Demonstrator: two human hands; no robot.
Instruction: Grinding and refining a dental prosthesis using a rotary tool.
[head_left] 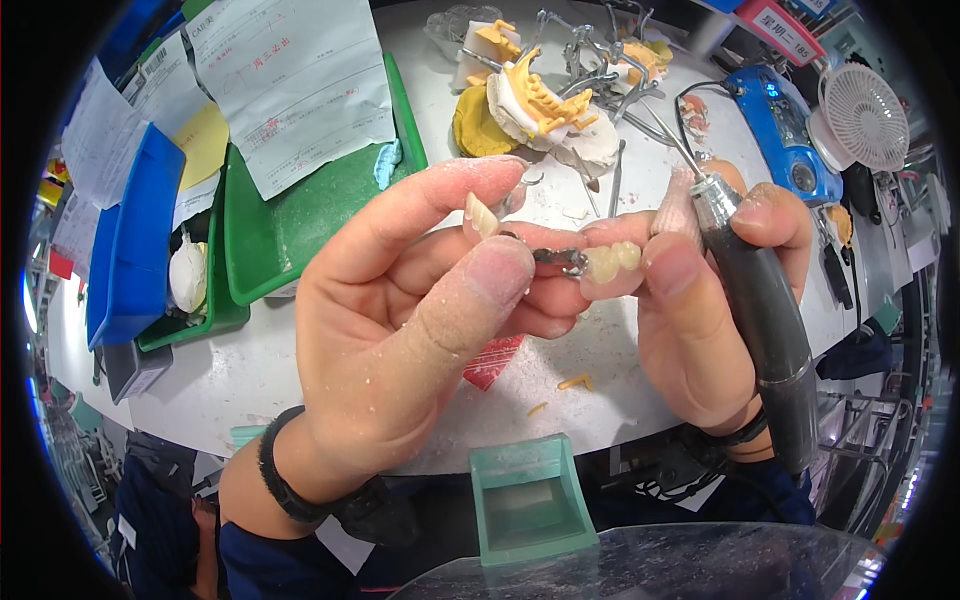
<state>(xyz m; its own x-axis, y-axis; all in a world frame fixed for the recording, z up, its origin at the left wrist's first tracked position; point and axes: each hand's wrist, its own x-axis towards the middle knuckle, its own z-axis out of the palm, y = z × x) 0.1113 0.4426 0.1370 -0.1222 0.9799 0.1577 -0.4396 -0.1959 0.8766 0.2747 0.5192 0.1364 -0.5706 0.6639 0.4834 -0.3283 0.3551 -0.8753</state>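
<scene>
Between my hands is a partial denture (612, 264) with pale teeth, pinkish base and a dark metal framework. My left hand (400, 280) is closed on its left part, thumb and fingers pinching it; a pale tooth shows above the thumb. My right hand (700, 320) is wrapped round a black rotary handpiece (768, 335), whose slim pointed bur slants up and left, away from the denture. The right thumb and fingertips also rest against the denture's right end. A wrapped, pinkish finger covering shows beside the handpiece collar. White dust coats my fingers.
Plaster models (545, 100) and metal articulators stand at the back. A green tray (300, 225) with papers and a blue bin (135, 240) lie left. A blue control box (785, 130) and white fan (863, 115) are right. A pale green holder (530, 490) juts from the near edge.
</scene>
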